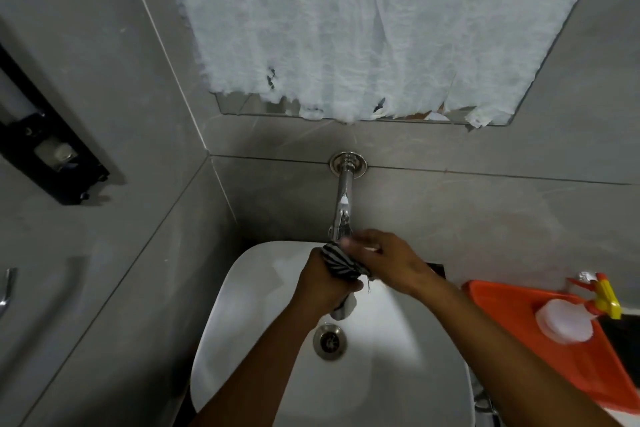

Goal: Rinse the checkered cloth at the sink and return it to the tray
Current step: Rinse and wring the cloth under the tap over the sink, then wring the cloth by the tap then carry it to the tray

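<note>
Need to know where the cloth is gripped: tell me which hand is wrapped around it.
The left hand: its fist is closed around the bunched checkered cloth over the sink. The right hand reaches across to the tap, its fingers at the cloth's top end.

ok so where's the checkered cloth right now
In the head view, the checkered cloth is bunched between the left hand and right hand, over the white sink, just below the faucet.
</note>
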{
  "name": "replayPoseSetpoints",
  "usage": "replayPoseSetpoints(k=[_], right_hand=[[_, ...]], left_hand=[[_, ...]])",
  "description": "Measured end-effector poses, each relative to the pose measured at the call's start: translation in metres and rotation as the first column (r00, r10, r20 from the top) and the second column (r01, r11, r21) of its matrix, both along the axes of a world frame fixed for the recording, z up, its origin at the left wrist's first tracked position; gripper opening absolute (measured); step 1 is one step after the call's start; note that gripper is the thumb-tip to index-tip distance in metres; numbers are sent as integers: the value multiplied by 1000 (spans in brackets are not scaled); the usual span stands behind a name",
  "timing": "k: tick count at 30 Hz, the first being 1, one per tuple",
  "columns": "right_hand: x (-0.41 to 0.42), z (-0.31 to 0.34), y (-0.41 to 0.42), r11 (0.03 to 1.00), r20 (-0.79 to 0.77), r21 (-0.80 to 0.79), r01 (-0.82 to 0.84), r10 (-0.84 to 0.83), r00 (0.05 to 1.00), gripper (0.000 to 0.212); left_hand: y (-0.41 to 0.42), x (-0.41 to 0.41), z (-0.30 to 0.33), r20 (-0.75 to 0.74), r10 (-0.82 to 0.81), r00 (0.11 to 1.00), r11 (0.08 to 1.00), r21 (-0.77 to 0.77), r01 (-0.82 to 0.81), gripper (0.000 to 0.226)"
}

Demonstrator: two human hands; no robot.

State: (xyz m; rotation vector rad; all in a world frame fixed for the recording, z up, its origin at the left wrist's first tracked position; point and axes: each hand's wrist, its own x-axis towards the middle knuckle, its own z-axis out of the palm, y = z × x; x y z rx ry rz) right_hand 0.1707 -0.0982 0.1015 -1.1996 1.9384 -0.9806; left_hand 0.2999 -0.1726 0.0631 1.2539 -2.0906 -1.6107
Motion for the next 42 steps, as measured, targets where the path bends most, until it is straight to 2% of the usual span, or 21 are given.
replayPoseSetpoints(k=[2, 4, 6, 8, 9, 12, 14, 16, 20, 23, 26, 30, 32, 34, 36, 38, 40, 42], right_hand=[[4, -8, 12, 999, 178, 28, -36, 30, 984, 57], [-3, -10, 17, 1000, 275, 19, -25, 19, 961, 42], [-10, -10, 19, 1000, 346, 25, -17, 7, 938, 34], [-15, -12, 21, 1000, 424, 26, 2, -13, 905, 33], [-17, -14, 23, 1000, 458, 25, 12, -22, 888, 33], [-23, -24, 33, 995, 508, 50, 81, -95, 856, 31], [-30, -34, 44, 975, 569, 101, 196, -218, 793, 31], [-40, -44, 61, 941, 654, 136, 310, -320, 685, 30], [-66, -56, 108, 867, 776, 156, 474, -404, 484, 29], [-93, -69, 149, 733, 813, 232, 640, -507, 286, 31], [-123, -89, 188, 583, 812, 325, 745, -575, 95, 24], [-162, -135, 228, 437, 794, 431, 790, -599, -103, 23], [-181, -168, 236, 395, 777, 491, 776, -602, -186, 27], [-195, -198, 234, 366, 752, 544, 755, -611, -246, 32], [-208, -227, 232, 358, 734, 577, 735, -621, -274, 34], [-217, -245, 231, 358, 710, 607, 709, -645, -282, 28], [-222, -255, 231, 370, 700, 624, 688, -655, -284, 25], [-224, -261, 232, 389, 704, 633, 670, -650, -287, 34]], left_hand=[[-1, 4, 10, -12, -49, 999, 999, 1, 49, 20], [-4, 14, 11, -220, -32, 975, 966, 243, 86, 24], [-7, 26, 7, -426, 95, 900, 820, 546, 172, 40], [-9, 31, -2, -465, 244, 851, 663, 720, 203, 54], [-9, 31, -9, -461, 287, 840, 618, 759, 205, 55], [-3, 23, -25, -414, 341, 844, 608, 782, 138, 49], [5, 12, -34, -397, 344, 851, 634, 766, 101, 47], [13, -6, -37, -356, 323, 877, 690, 722, 39, 47], [29, -70, -30, -229, 217, 949, 814, 579, -47, 50], [50, -142, -25, -188, -37, 981, 881, 457, 121, 50], [78, -217, -35, -47, -307, 951, 907, 288, 307, 43], [120, -308, -78, 131, -528, 839, 848, 140, 512, 33], [140, -343, -113, 283, -606, 744, 782, 39, 622, 33], [153, -366, -148, 441, -618, 650, 708, -46, 704, 36], [163, -383, -182, 555, -606, 570, 642, -81, 762, 44], [168, -393, -209, 633, -583, 510, 611, -72, 788, 51], [172, -398, -227, 681, -556, 477, 602, -66, 796, 51], [176, -401, -239, 702, -530, 476, 618, -66, 784, 48]])
